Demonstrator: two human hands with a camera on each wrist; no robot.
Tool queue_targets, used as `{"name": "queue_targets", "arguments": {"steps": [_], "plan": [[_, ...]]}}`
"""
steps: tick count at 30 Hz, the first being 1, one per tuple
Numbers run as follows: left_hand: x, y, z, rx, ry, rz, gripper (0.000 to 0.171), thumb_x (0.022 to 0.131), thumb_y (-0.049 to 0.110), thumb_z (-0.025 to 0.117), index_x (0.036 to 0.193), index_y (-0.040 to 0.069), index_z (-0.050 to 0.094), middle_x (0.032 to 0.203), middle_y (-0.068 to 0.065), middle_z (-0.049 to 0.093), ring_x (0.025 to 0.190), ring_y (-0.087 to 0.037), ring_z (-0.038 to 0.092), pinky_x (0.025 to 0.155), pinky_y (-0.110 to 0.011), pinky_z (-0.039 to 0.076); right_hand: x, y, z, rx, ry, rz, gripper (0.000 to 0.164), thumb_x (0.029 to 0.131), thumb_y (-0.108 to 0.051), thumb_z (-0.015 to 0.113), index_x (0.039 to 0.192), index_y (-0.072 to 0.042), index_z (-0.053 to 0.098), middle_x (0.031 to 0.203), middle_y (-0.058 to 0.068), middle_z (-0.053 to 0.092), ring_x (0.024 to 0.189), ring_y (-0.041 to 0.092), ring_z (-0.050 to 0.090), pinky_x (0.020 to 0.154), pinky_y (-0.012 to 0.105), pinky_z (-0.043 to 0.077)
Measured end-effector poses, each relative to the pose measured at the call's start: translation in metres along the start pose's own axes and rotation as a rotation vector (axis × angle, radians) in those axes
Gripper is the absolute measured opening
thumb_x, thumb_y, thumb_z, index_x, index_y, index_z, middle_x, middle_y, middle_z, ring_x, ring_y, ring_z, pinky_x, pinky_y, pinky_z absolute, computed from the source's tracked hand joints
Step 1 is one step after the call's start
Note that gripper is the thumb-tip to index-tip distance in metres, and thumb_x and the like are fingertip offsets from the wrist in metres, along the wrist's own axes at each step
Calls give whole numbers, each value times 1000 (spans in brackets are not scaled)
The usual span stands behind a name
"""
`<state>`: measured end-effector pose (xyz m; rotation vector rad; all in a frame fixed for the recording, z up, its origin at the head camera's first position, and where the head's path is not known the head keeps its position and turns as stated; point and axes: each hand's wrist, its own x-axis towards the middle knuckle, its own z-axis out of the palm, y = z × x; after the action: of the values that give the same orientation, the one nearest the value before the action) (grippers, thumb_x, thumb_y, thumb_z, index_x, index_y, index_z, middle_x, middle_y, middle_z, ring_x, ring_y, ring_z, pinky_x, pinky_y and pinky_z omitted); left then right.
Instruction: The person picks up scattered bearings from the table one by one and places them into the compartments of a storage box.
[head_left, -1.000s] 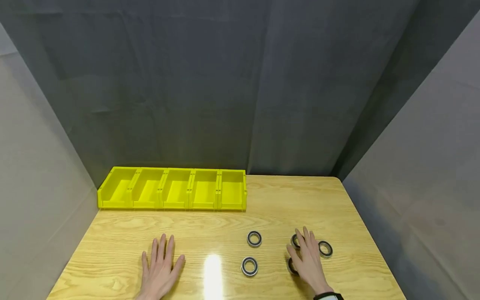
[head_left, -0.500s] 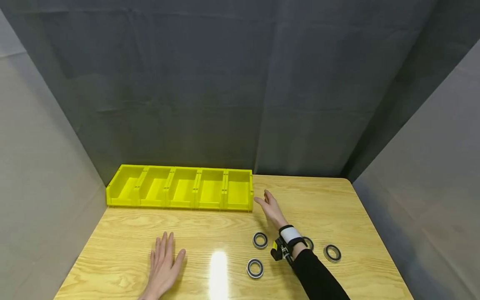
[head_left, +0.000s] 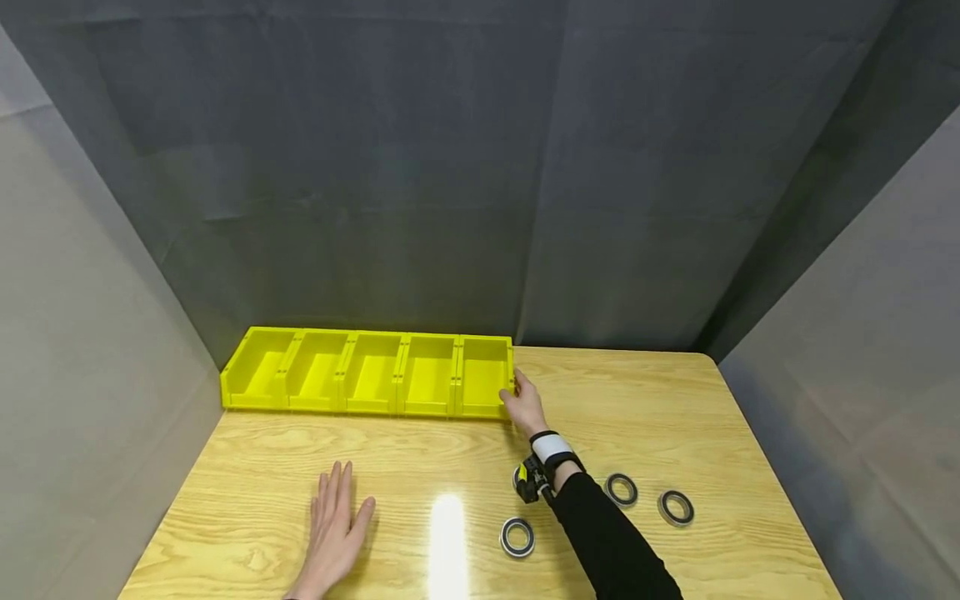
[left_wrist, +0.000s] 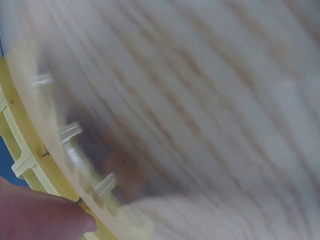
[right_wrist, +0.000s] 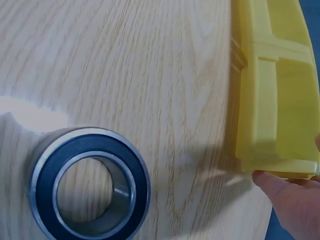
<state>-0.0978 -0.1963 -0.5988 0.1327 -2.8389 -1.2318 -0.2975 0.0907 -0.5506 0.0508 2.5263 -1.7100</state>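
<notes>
A row of joined yellow storage bins [head_left: 367, 408] sits at the back left of the wooden table. At its right end my right hand [head_left: 525, 408] grips the side wall of the last bin, thumb on the inner side and fingers outside. The right wrist view shows a fingertip [right_wrist: 265, 181] against that bin's outer corner. My left hand [head_left: 333, 533] lies with straight, spread fingers near the table's front, holding nothing. Ball bearings lie flat on the table: one [head_left: 517, 537] left of my right forearm, others [head_left: 621, 490] [head_left: 676, 507] to its right. Another is mostly hidden behind the wrist camera.
A grey curtain [head_left: 390, 167] hangs behind the table [head_left: 600, 400], with pale cloth walls at left [head_left: 97, 292] and right [head_left: 862, 350]. The wrist camera [head_left: 530, 479] juts from my right wrist over a bearing. The bins look bare inside.
My right hand has gone from over the bearings at right, up and leftward to the bins' right end, and now grips it. The left hand has stayed; the head view has shifted slightly.
</notes>
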Motion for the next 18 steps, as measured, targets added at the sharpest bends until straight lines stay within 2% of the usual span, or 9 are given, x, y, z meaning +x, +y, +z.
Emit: {"name": "queue_targets", "arguments": {"steps": [6,12,18], "plan": [[2,0,3,16,5,14,71,106,34,45,160,0,13,165,-32,3,150,-58,-1,116,-78,-2,6,4,2,-95,54,-47,51,98,4,47,148,13,38,145,34,50,136,44,50,112,53,45],[6,0,4,32,0,14,71,107,34,44,160,0,12,166,-32,3,151,-58,-1,117,-77,-1,7,3,3,-209,64,-13,47,101,-1,50,148,6,45,142,28,57,134,41,54,110,51,48],[8,2,4,45,8,12,71,107,33,46,160,0,13,166,-31,4,151,-57,0,118,-75,0,6,4,0,-255,47,17,47,103,-4,48,150,2,44,144,25,56,135,40,53,111,52,46]]}}
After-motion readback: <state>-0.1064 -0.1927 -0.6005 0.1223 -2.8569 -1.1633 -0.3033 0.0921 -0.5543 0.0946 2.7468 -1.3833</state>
